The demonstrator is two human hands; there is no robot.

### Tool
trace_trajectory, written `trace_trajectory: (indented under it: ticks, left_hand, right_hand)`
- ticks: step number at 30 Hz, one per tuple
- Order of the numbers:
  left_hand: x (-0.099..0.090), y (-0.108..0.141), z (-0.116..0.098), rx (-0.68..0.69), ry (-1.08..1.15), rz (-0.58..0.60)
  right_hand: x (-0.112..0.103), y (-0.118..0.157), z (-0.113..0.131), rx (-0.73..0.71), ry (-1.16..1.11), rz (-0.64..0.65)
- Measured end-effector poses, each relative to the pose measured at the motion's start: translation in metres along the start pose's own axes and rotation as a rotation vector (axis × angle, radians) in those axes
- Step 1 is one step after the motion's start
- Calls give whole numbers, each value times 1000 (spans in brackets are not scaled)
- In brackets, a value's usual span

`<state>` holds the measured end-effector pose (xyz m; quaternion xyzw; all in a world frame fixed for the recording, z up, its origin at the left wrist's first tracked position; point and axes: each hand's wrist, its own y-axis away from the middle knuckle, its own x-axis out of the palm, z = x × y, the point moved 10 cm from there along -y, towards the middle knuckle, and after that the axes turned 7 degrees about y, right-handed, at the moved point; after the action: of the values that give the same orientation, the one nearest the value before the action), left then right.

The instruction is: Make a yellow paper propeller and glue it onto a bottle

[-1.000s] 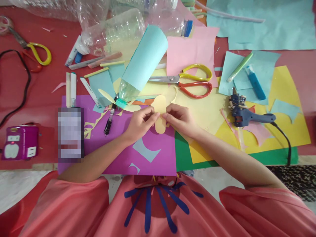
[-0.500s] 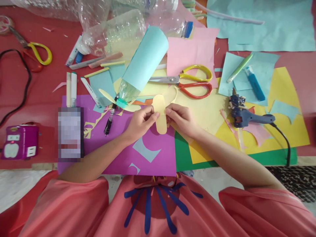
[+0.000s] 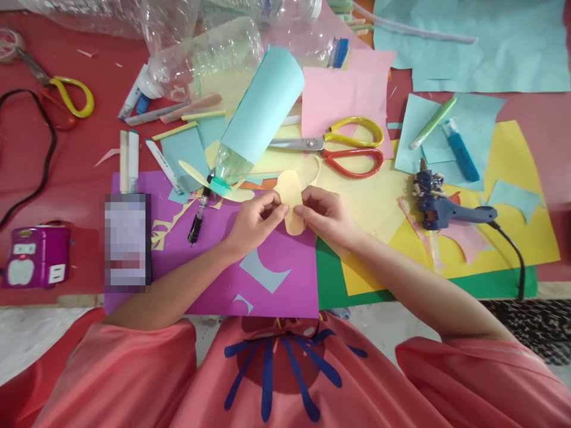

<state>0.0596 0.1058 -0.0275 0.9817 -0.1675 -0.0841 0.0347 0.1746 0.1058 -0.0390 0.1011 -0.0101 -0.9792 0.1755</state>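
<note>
A pale yellow paper cutout (image 3: 291,189), long with rounded ends, is held between my two hands above the purple sheet (image 3: 178,297). My left hand (image 3: 259,217) pinches its left edge between thumb and fingers. On the opposite edge, my right hand (image 3: 325,215) grips it the same way. Just beyond lies a clear bottle wrapped in light blue paper (image 3: 267,101), tilted with its green cap (image 3: 219,185) toward me. Yellow paper petals (image 3: 238,194) stick out by the cap, and a black pen (image 3: 196,223) lies beside it. Scissors with yellow and red handles (image 3: 352,145) rest behind my right hand.
A glue gun (image 3: 450,211) with its cord sits at right on yellow paper (image 3: 526,238). Clear plastic bottles (image 3: 218,53) crowd the back. A phone (image 3: 128,241), a purple box-like object (image 3: 38,255) and more scissors (image 3: 71,98) are at left. Several markers (image 3: 164,166) and paper scraps lie around.
The yellow cutout's lower end has shifted slightly up and its tilt has changed a little. My right thumb has moved slightly left onto the paper. Everything else stays put.
</note>
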Motion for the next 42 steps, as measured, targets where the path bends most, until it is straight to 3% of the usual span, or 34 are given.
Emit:
trace_trajectory:
  ticks: [4, 9, 19, 28, 36, 39, 42]
  left_hand:
    - [0, 0, 2, 8, -23, -12]
    - [5, 0, 10, 6, -104, 12]
    - [4, 1, 7, 28, -107, 20]
    - [2, 1, 5, -17, -48, -10]
    - [3, 1, 7, -31, -31, 11]
    - [-2, 1, 8, 3, 38, -40]
    - [-21, 2, -1, 192, 134, -197]
  right_hand:
    - [-2, -1, 3, -7, -43, -25]
    - [5, 1, -5, 104, -110, 30]
    - [-1, 2, 4, 40, 28, -4]
    - [-8, 1, 9, -8, -6, -108]
    - [-1, 3, -2, 85, -78, -26]
    - [-9, 3, 2, 67, -40, -91]
    - [-17, 3, 6, 62, -18, -170]
